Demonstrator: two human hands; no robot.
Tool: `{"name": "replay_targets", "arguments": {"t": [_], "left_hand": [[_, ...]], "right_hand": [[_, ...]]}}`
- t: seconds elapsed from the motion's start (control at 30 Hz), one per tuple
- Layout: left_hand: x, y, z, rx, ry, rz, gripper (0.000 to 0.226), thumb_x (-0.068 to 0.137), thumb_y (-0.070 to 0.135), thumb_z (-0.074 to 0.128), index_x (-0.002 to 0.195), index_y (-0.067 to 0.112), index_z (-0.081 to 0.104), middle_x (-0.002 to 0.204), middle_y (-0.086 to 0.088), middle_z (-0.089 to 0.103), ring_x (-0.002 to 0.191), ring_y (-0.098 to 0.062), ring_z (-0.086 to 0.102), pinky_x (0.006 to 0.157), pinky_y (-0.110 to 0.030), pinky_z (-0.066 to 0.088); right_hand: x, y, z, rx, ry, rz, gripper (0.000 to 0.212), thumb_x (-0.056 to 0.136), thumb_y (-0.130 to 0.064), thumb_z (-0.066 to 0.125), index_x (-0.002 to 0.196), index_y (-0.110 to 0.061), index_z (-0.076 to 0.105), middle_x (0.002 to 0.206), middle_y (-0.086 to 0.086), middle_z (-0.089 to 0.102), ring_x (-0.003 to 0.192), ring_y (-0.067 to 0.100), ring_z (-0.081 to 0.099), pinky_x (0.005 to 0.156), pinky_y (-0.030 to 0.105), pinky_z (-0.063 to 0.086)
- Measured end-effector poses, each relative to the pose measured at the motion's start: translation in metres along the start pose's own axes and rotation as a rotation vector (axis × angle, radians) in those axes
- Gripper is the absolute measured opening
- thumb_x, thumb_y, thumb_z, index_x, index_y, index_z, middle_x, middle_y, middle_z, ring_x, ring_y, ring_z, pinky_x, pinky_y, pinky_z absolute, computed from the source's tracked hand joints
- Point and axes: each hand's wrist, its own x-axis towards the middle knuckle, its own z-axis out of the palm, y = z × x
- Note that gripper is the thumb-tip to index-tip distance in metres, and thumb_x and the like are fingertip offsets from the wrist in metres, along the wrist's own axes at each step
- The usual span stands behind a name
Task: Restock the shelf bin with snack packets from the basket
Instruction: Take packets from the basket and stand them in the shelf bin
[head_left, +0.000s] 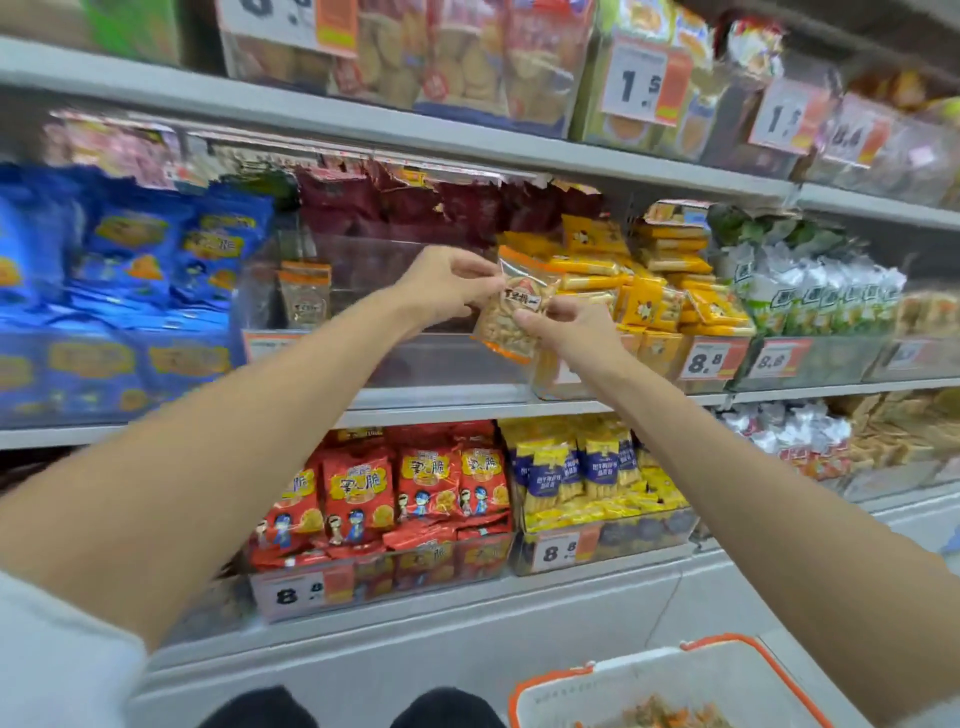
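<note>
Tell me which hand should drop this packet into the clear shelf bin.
Left. Both hands pinch the snack packet, but the left hand is right in front of the clear shelf bin. The right hand sits off to the side, in front of the yellow packets.

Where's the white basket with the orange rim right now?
Head view, bottom right corner: the white plastic basket sits low, under the right forearm and to the right of the person's dark knees.
</note>
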Motion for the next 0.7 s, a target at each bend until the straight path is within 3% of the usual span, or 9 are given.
{"name": "replay_targets", "arguments": {"t": [0.1,0.27,0.4,0.5,0.6,0.7], "left_hand": [[0.023,0.008,-0.055,0.158,0.061,0.017,0.012,0.088,0.015,0.07,0.099,0.012,0.07,0.077,0.004,0.066,0.066,-0.002,0.059,0.06,-0.012,0.052],[0.061,-0.009,-0.133,0.388,0.05,-0.046,0.027,0.086,0.012,0.07,0.111,0.017,0.059,0.079,-0.003,0.067,0.066,-0.009,0.064,0.064,-0.024,0.054],[0.093,-0.033,-0.172,0.845,-0.002,-0.026,0.009,0.081,0.023,0.076,0.088,0.018,0.072,0.074,0.002,0.067,0.07,-0.013,0.06,0.067,-0.025,0.048],[0.11,-0.058,-0.191,1.168,-0.097,-0.063,0.006,0.075,0.027,0.079,0.075,0.023,0.075,0.08,0.006,0.072,0.074,-0.012,0.064,0.072,-0.029,0.053],[0.117,-0.077,-0.194,1.352,-0.179,-0.101,0.009,0.073,0.026,0.081,0.074,0.025,0.072,0.078,0.009,0.07,0.076,-0.014,0.065,0.069,-0.028,0.052],[0.12,-0.091,-0.191,1.464,-0.253,-0.098,0.011,0.075,0.019,0.081,0.083,0.02,0.074,0.09,0.005,0.071,0.081,-0.016,0.064,0.065,-0.025,0.046]], "right_hand": [[0.04,-0.024,0.04,0.11,-0.105,-0.042,0.016,0.086,0.002,0.068,0.1,-0.005,0.067,0.091,0.008,0.069,0.074,0.01,0.067,0.072,0.022,0.058],[0.107,-0.037,0.101,0.067,-0.297,-0.047,0.032,0.081,0.013,0.066,0.112,0.004,0.065,0.094,0.01,0.07,0.074,0.012,0.068,0.076,0.028,0.06],[0.143,-0.026,0.15,-0.165,-0.383,-0.023,0.034,0.079,0.005,0.075,0.111,0.01,0.065,0.102,0.018,0.068,0.082,0.02,0.061,0.067,0.023,0.054],[0.16,-0.009,0.187,-0.285,-0.485,0.044,0.036,0.079,0.005,0.075,0.109,0.018,0.062,0.11,0.027,0.067,0.085,0.023,0.06,0.066,0.023,0.056],[0.176,0.006,0.22,-0.504,-0.534,0.026,0.024,0.078,-0.006,0.078,0.089,0.011,0.066,0.084,0.017,0.065,0.08,0.025,0.063,0.076,0.037,0.057],[0.179,0.018,0.236,-0.685,-0.571,0.004,0.024,0.079,-0.021,0.078,0.071,-0.001,0.069,0.069,0.008,0.066,0.071,0.02,0.067,0.077,0.033,0.055]]}}
